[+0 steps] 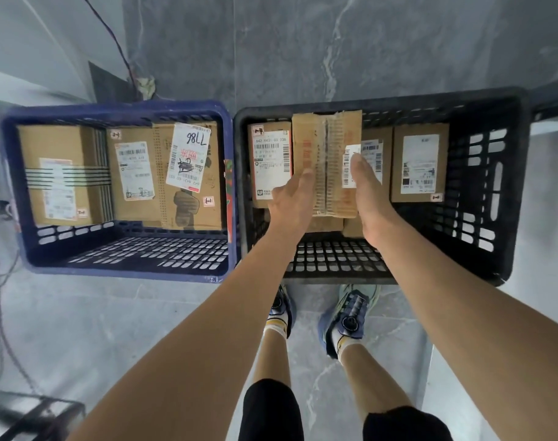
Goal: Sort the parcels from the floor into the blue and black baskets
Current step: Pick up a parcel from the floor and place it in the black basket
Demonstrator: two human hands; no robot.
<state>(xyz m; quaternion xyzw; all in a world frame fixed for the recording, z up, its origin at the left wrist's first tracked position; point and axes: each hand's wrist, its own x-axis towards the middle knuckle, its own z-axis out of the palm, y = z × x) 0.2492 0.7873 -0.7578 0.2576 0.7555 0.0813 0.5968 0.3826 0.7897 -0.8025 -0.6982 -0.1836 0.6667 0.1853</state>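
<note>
Both hands hold a taped cardboard parcel over the black basket, above the labelled parcels lying there: left hand grips its left edge, right hand clasps its right edge, blue basket alongside

Both hands, left hand and right hand, are holding a cardboard parcel over the black basket, beside the blue basket.

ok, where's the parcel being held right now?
Head view: the taped parcel is gripped between the left hand and right hand, over the black basket, among the labelled boxes inside it, right of the blue basket.
</note>
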